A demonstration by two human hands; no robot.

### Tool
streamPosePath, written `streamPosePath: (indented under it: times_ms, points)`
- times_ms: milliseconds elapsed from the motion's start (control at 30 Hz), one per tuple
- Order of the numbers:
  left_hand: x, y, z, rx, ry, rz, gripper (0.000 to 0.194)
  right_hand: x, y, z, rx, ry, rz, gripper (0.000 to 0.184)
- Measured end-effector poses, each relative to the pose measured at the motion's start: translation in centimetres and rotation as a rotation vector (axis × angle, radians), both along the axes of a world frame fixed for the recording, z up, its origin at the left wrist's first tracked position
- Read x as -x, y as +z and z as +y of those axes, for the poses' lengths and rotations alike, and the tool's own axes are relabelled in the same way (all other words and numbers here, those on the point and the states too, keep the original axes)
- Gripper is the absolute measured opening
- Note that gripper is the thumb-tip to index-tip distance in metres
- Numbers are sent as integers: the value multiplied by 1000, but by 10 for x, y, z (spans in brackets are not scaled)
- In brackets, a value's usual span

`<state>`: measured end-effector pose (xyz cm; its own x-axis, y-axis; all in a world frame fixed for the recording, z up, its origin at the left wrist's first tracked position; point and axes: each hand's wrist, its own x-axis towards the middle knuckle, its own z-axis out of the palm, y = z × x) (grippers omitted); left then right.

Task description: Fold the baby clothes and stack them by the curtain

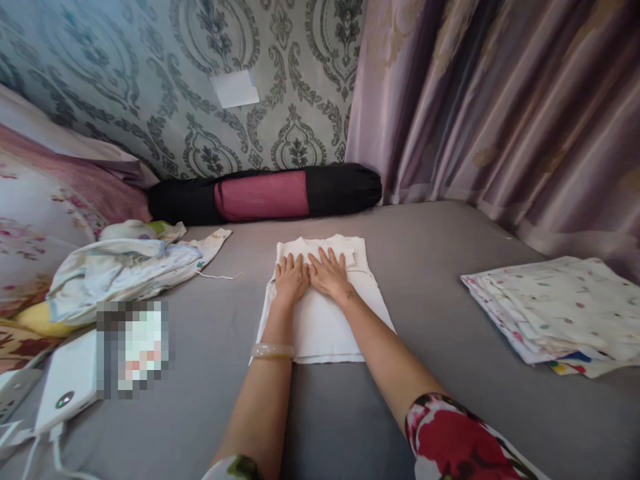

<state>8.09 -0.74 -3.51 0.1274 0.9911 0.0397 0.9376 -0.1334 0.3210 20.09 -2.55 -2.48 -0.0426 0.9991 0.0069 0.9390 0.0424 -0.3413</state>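
A white garment [325,320] lies folded into a narrow rectangle on the grey bed sheet [425,267], in the middle of the view. My left hand [291,276] and my right hand [329,272] rest flat side by side on its upper part, fingers spread and pointing away from me. Both palms press on the cloth and neither hand grips it. A pale bangle [273,350] sits on my left wrist.
A stack of folded patterned cloths [560,307] lies at the right. A heap of unfolded light clothes [125,267] lies at the left, beside floral pillows [35,220]. A black and pink bag [265,193] lies along the wall. A white device [67,383] sits at the lower left. Curtains [500,100] hang at the right.
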Motion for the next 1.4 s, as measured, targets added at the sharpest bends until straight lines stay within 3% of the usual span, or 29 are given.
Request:
streamPosePath:
  times_ms: [133, 233, 333, 500, 767, 900, 1033, 1200, 1267, 1333, 1400]
  points:
    - [0, -4, 2, -27, -14, -20, 54, -1, 4, 0, 16, -1, 17, 53]
    - [0, -2, 2, -54, -36, -27, 57, -7, 5, 2, -12, -79, 21, 55]
    - [-1, -2, 2, -73, -55, -10, 58, -14, 3, 4, 3, -164, 3, 55]
    - [0, -7, 4, -38, -54, 14, 57, -17, -3, 5, 14, -171, -8, 56]
    - [-3, -3, 5, -78, -32, 33, 58, -28, 13, 25, 111, -181, -51, 60]
    - [-5, -2, 5, -27, -4, 84, 60, -43, 5, 38, 8, -210, -131, 63]
    - [-4, -5, 6, 4, 0, 94, 62, -53, -7, 42, 2, -204, -137, 63]
    - [-3, -4, 7, -22, 9, 72, 58, -49, -2, 45, 60, -220, -174, 62]
    - [-2, -1, 6, -61, 20, 52, 52, -40, 4, 47, -35, -174, -198, 56]
    - [-1, 5, 4, -114, 68, 39, 45, -25, 10, 51, -153, -44, -169, 49]
    - [1, 10, 2, -155, 131, 41, 38, -6, 16, 59, -171, 86, -83, 44]
